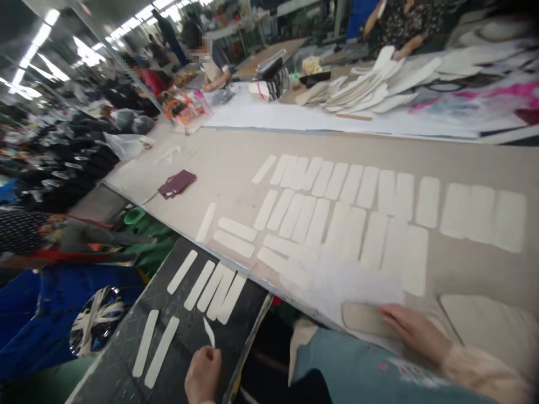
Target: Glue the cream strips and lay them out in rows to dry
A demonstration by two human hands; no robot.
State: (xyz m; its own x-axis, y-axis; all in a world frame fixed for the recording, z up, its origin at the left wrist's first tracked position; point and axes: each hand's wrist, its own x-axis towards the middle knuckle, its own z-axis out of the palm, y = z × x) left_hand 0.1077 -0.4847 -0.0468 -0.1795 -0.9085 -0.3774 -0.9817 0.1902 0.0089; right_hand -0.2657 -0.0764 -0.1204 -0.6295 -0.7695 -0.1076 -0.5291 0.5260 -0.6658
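My left hand (204, 373) is closed around the lower end of a small white pointed blade-like piece (209, 332), over the dark side table. Its exact kind is unclear. Close by lie several narrow off-white strips (161, 352). At the front edge of the large table, my right hand (415, 331) has its fingers stretched over the right end of a beige rounded rectangular piece (364, 318); the thumb is hidden. A thin whitish sheet (341, 283) lies just behind that piece, partly over the rows of off-white rounded panels (387, 241).
Dark red pieces (177, 184) lie at the table's left. Across it are stacked pale cut pieces (379, 84) and a person in a patterned top (410, 25). A blue bin (25, 314) stands left of the dark side table (122, 342). Blue-grey fabric (349, 362) hangs in front.
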